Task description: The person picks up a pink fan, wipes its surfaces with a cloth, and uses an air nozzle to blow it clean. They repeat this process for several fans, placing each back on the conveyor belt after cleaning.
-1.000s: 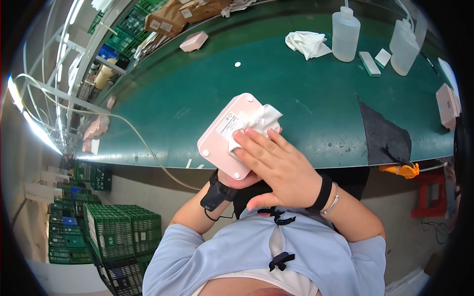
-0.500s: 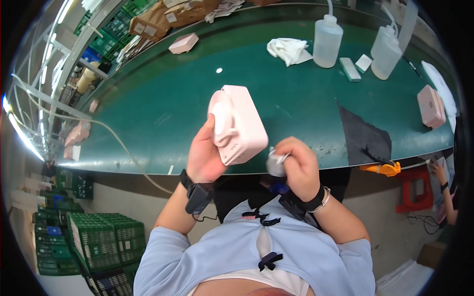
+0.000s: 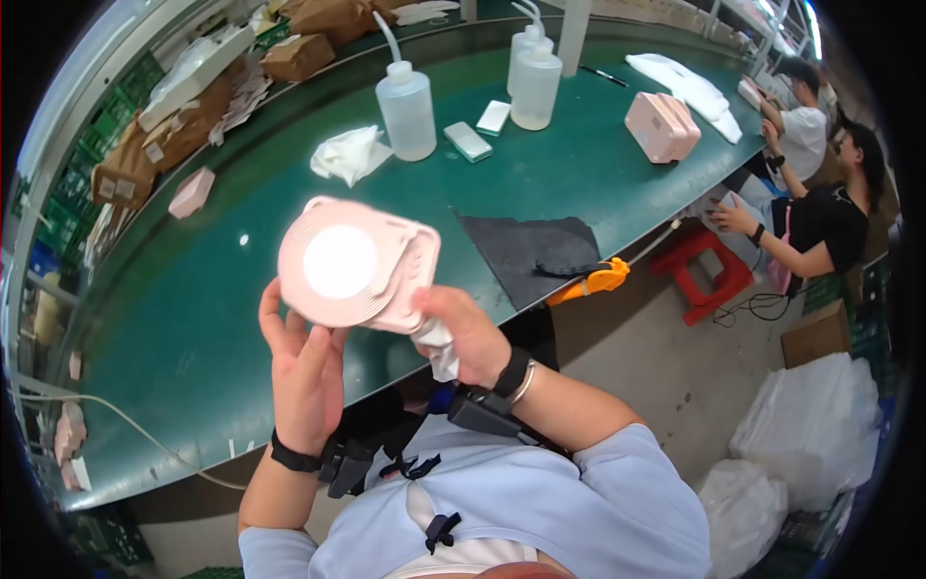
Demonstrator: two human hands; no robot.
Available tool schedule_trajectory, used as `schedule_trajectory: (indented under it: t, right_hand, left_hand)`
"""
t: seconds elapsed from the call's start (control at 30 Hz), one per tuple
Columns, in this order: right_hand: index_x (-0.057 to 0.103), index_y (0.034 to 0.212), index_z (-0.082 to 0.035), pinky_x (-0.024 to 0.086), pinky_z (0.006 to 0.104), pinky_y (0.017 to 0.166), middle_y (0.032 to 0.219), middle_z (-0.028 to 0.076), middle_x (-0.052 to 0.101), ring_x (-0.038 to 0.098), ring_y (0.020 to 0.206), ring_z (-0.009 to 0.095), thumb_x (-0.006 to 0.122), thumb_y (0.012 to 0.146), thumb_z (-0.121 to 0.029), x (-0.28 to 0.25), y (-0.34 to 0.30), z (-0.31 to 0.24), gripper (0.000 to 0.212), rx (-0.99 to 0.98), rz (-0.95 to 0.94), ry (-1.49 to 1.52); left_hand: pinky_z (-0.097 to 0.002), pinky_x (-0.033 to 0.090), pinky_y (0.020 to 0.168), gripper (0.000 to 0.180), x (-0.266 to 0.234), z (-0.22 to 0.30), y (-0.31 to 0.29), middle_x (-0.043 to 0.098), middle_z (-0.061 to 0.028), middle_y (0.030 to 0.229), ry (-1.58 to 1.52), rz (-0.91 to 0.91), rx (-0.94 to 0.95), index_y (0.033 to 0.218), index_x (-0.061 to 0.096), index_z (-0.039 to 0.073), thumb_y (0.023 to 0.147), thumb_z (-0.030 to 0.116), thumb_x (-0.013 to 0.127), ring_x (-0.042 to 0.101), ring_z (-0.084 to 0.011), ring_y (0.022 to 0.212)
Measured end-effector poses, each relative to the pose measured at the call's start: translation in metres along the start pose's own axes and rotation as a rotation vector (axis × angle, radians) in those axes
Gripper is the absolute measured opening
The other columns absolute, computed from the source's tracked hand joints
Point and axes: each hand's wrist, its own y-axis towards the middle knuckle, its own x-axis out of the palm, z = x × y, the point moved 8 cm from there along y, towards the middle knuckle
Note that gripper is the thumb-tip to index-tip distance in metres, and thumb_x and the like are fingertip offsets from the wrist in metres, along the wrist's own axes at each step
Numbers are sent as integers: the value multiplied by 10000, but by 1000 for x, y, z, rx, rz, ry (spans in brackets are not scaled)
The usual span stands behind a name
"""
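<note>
A pink plastic housing (image 3: 415, 265) is held up over the near edge of the bench, its ringed round face turned up with a bright white disc (image 3: 340, 261) in the centre. Under its lower left side, my left hand (image 3: 307, 386) grips it; some fingertips are hidden behind it. My right hand (image 3: 468, 333) is closed on a crumpled white cloth (image 3: 440, 352). The fingers of that hand, slightly blurred, meet the lower right edge of the housing. Whether the cloth itself touches the housing, I cannot tell.
On the green bench (image 3: 193, 338) are squeeze bottles (image 3: 410, 116), a crumpled white cloth (image 3: 349, 156), small pale blocks (image 3: 468, 142), a black sheet (image 3: 526, 246) and an orange-handled tool (image 3: 598, 280). More pink housings (image 3: 661, 127) stand farther off. Co-workers (image 3: 830, 207) sit at right.
My view has swung right. The housing has turned so its round face shows fully. My right hand has come from beside it to its lower right edge, bringing the cloth.
</note>
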Motion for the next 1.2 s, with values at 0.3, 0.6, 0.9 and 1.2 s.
schedule_trajectory:
  t: [0.3,0.6,0.9,1.2]
  right_hand:
    - [555,1128,58,336,275,454,542,-43,346,362,510,88,493,945,-606,-14,-89,-217,691,-303,-143,275]
    - [628,1048,94,329,244,436,494,-60,406,356,476,80,633,872,-463,-184,-116,-324,585,7,212,313]
    - [651,960,37,368,243,493,517,-72,449,392,497,84,623,888,-370,-273,-19,-291,414,118,54,674]
    - [579,1215,-9,363,265,520,687,-34,426,390,604,117,494,1002,-350,-278,-54,-317,411,71,-74,528]
  left_hand:
    - [-352,460,986,735,-21,9,-11,351,-137,1431,280,-213,-48,1493,256,89,870,35,642,556,-183,1104]
    - [-292,469,908,596,-79,19,-4,381,-120,1427,274,73,-111,1438,380,59,891,60,619,558,-129,1012]
    - [-270,456,908,560,-93,45,2,447,-70,1394,525,140,-84,1433,412,85,912,132,614,558,-107,1012]
    - [-338,499,880,526,-142,70,142,608,-130,1190,1547,-145,-196,1244,553,24,840,305,738,607,-222,1000]
